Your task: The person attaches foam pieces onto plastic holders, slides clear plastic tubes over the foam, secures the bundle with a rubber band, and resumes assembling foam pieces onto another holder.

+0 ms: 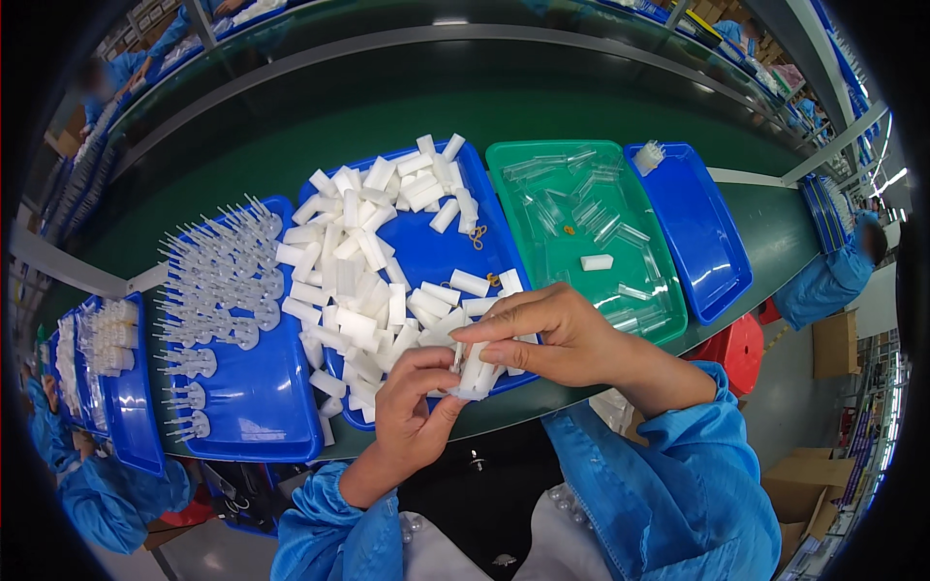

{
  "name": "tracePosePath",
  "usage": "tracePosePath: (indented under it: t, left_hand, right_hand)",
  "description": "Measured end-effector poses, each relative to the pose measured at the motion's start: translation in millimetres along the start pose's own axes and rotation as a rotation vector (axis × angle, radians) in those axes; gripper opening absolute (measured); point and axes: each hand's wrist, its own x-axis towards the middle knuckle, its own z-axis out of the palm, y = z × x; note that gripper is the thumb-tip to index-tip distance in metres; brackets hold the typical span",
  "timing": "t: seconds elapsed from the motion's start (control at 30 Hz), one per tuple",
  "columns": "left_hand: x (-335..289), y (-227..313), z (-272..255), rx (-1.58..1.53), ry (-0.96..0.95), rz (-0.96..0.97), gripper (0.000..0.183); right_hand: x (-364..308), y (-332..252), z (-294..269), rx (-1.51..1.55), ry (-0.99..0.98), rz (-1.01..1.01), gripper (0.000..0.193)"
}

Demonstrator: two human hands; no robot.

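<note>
My left hand (415, 412) is closed around a clear plastic pinned base (473, 393) at the near edge of the middle tray. White cylinders (473, 370) stand upright on this base. From the right, my right hand (572, 334) reaches over it, thumb and fingers pinched at the top of a white cylinder; the fingers partly hide it. Behind my hands a blue tray (426, 254) holds a heap of loose white cylinders (363, 247). To the left, clear pinned bases (218, 276) stand in rows, pins up, in another blue tray (257, 426).
At the right a green tray (620, 208) holds clear tubes (605, 228) and one white cylinder (597, 262). Beyond it, a blue tray (702, 228) carries a filled base (649, 157). Yellow rubber bands (477, 237) lie in the middle tray. A red stool (731, 353) and co-workers flank the bench.
</note>
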Motion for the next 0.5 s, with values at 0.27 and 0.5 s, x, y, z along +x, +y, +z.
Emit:
tracePosePath:
  t: [0.27, 0.5]
  left_hand:
    - [2.7, 9.1, -2.4, -0.1, 0.027, -0.004, 0.023]
    - [2.4, 8.0, -3.6, -0.035, -0.004, 0.034, 0.024]
  right_hand:
    - [64.2, 43.9, -47.7, -0.888, 0.198, -0.089, 0.023]
    - [109.5, 93.8, -34.3, -1.376, -0.081, -0.268, 0.013]
